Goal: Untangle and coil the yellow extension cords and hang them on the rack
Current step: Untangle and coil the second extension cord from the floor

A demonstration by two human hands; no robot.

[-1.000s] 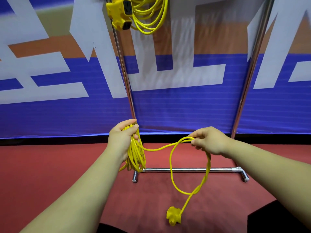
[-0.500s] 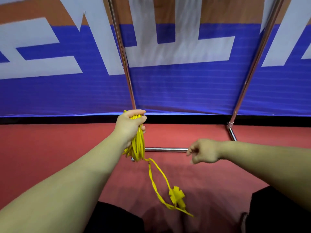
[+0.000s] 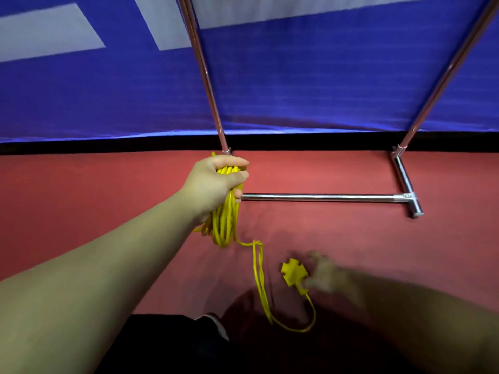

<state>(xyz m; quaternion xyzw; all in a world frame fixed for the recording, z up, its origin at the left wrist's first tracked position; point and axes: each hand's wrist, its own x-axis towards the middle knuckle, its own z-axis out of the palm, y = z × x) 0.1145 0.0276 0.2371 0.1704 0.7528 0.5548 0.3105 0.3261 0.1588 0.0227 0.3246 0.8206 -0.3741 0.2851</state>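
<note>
Head view: left hand (image 3: 216, 182) clenching coiled cord (image 3: 222, 225); right hand (image 3: 324, 273), grip unreadable, newly lowered beside socket end (image 3: 293, 273); last loop pending.

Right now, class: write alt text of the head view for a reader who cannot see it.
A left hand holds a coil of yellow cord over a red floor, its loose tail trailing to a plug. The blurred right hand is beside the plug. Behind stand a rack and a blue banner.

One left hand (image 3: 216, 182), one right hand (image 3: 326, 273); one yellow cord (image 3: 222, 225) with one socket end (image 3: 293, 272); one metal rack (image 3: 318, 197); one blue banner (image 3: 310, 85).
</note>
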